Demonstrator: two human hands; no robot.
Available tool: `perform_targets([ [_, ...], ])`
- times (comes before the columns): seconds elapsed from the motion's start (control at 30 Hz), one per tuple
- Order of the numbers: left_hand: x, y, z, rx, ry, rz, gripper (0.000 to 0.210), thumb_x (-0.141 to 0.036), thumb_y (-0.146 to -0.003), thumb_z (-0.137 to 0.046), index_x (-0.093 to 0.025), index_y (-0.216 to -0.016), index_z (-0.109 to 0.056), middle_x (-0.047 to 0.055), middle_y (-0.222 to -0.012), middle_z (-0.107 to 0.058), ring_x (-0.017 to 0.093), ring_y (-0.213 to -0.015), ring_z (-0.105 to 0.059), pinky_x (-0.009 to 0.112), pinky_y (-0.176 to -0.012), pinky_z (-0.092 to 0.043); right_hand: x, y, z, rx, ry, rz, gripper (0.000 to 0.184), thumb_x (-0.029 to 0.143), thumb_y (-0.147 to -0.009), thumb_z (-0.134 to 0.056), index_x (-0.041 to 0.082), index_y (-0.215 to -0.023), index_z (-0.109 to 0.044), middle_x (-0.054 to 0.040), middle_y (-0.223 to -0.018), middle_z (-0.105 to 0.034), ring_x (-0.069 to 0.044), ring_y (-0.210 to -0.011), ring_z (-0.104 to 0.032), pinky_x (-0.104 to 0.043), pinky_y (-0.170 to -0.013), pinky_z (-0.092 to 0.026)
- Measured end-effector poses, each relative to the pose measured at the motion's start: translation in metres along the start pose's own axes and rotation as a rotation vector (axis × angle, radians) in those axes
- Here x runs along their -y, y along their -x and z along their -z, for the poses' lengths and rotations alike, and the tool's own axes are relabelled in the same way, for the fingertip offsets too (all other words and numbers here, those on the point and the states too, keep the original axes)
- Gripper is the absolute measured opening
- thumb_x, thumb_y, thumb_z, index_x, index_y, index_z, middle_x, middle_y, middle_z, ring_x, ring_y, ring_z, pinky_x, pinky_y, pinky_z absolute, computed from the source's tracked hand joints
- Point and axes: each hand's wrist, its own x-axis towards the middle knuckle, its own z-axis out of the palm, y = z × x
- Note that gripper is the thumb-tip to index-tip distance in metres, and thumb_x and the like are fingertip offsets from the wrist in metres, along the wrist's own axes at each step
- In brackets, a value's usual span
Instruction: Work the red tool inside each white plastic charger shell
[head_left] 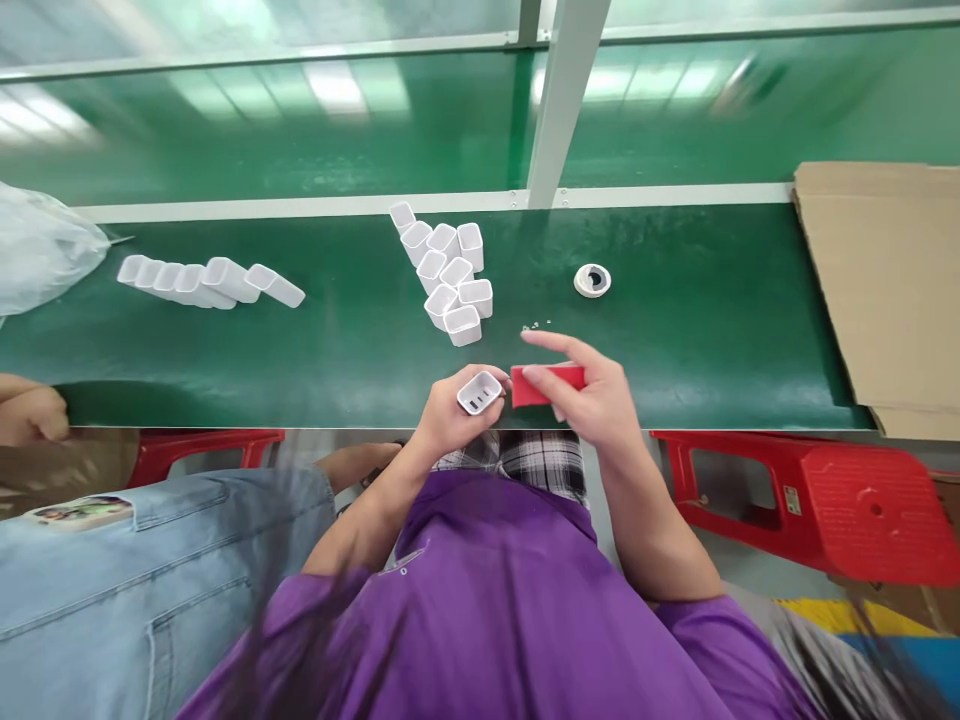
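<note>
My left hand [450,410] is closed around a white plastic charger housing [471,403], its open end facing up and dark slots showing at the bottom inside. Close to its right, my right hand [596,390] grips a flat red block [551,386] between thumb and fingers, with the index finger stretched out. Whether the red block touches the housing I cannot tell. A few tiny white bits [535,326] lie on the green table beyond the right hand. Ahead of the left hand stands a cluster of similar white housings [457,272].
More white housings [202,282] lie in a row at the left, beside a clear plastic bag [45,250]. A small white roll [592,281] and cardboard [885,300] are on the right of the green table [690,310]. A co-worker's hand [34,412] rests at left; a red stool [877,510] stands right.
</note>
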Motion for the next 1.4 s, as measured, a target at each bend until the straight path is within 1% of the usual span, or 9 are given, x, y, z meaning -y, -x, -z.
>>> perform_targets([
  [0.1, 0.000, 0.000, 0.001, 0.037, -0.002, -0.050, 0.020, -0.025, -0.078, -0.066, -0.016, -0.095, -0.064, 0.005, -0.091, -0.071, 0.014, -0.077, -0.067, 0.023, -0.069, -0.052, 0.004, 0.007, -0.006, 0.152, -0.011, 0.049, 0.045, 0.040, -0.084, -0.065, 0.022, -0.124, -0.066, 0.0034, -0.058, -0.056, -0.008, -0.047, -0.043, -0.022, -0.053, -0.040],
  [0.27, 0.000, 0.001, 0.001, 0.038, -0.085, -0.092, 0.024, -0.017, -0.078, -0.061, -0.016, -0.101, -0.066, 0.004, -0.089, -0.072, 0.013, -0.074, -0.067, 0.022, -0.069, -0.052, -0.001, -0.001, -0.003, -0.005, -0.004, -0.045, 0.049, 0.044, -0.084, -0.064, 0.019, -0.127, -0.064, 0.0030, -0.058, -0.056, -0.008, -0.045, -0.042, -0.022, -0.049, -0.038],
  [0.37, 0.000, 0.000, 0.001, 0.065, -0.050, -0.091, 0.023, -0.021, -0.078, -0.062, -0.016, -0.101, -0.066, 0.005, -0.092, -0.072, 0.014, -0.076, -0.067, 0.022, -0.068, -0.052, -0.003, -0.005, 0.001, 0.091, -0.021, 0.017, 0.049, 0.044, -0.084, -0.065, 0.019, -0.126, -0.064, 0.0029, -0.059, -0.057, -0.008, -0.046, -0.042, -0.022, -0.051, -0.039],
  [0.5, 0.001, 0.000, 0.002, 0.099, -0.025, -0.050, 0.024, -0.021, -0.079, -0.061, -0.015, -0.101, -0.065, 0.006, -0.088, -0.071, 0.014, -0.073, -0.066, 0.022, -0.068, -0.051, -0.005, -0.007, 0.000, -0.025, 0.034, 0.003, 0.045, 0.042, -0.084, -0.064, 0.018, -0.123, -0.067, 0.0029, -0.057, -0.055, -0.009, -0.048, -0.043, -0.022, -0.051, -0.038],
  [0.63, 0.001, -0.001, 0.005, 0.114, 0.028, -0.020, 0.024, -0.025, -0.079, -0.064, -0.014, -0.100, -0.065, 0.006, -0.087, -0.071, 0.014, -0.071, -0.065, 0.023, -0.064, -0.050, -0.006, -0.009, 0.000, 0.105, 0.000, 0.042, 0.048, 0.045, -0.084, -0.064, 0.020, -0.126, -0.065, 0.0031, -0.058, -0.057, -0.008, -0.044, -0.041, -0.023, -0.049, -0.037],
  [0.77, 0.006, -0.002, 0.007, 0.181, 0.194, 0.025, 0.033, -0.028, -0.081, -0.067, -0.016, -0.111, -0.060, 0.006, -0.087, -0.069, 0.015, -0.074, -0.066, 0.027, -0.071, -0.053, -0.004, -0.011, 0.005, 0.011, -0.029, -0.022, 0.046, 0.040, -0.084, -0.064, 0.018, -0.124, -0.065, 0.0036, -0.056, -0.056, -0.007, -0.042, -0.041, -0.023, -0.049, -0.037],
  [1.03, 0.013, -0.005, 0.007, 0.076, 0.397, 0.119, 0.045, -0.050, -0.072, -0.076, -0.018, -0.094, -0.054, 0.002, -0.078, -0.064, 0.012, -0.065, -0.060, 0.023, -0.058, -0.049, 0.000, -0.008, -0.001, 0.187, -0.238, -0.057, 0.050, 0.043, -0.083, -0.065, 0.018, -0.127, -0.061, 0.0070, -0.048, -0.046, -0.006, -0.039, -0.037, -0.020, -0.041, -0.031],
  [1.27, 0.009, 0.000, 0.010, 0.319, 0.670, 0.161, 0.045, -0.058, -0.086, -0.058, -0.015, -0.096, -0.051, 0.009, -0.081, -0.067, 0.017, -0.065, -0.065, 0.025, -0.054, -0.049, -0.002, -0.013, -0.001, 0.028, -0.200, -0.056, 0.041, 0.037, -0.084, -0.064, 0.015, -0.119, -0.066, 0.0077, -0.046, -0.043, -0.005, -0.038, -0.036, -0.019, -0.042, -0.030],
  [1.4, 0.010, 0.001, 0.009, 0.320, 0.714, 0.181, 0.045, -0.059, -0.088, -0.055, -0.015, -0.097, -0.050, 0.006, -0.070, -0.064, 0.014, -0.057, -0.061, 0.022, -0.051, -0.046, 0.000, -0.012, -0.005, 0.214, -0.258, -0.013, 0.044, 0.039, -0.084, -0.064, 0.017, -0.122, -0.065, 0.0066, -0.048, -0.047, -0.005, -0.038, -0.037, -0.019, -0.040, -0.030],
])
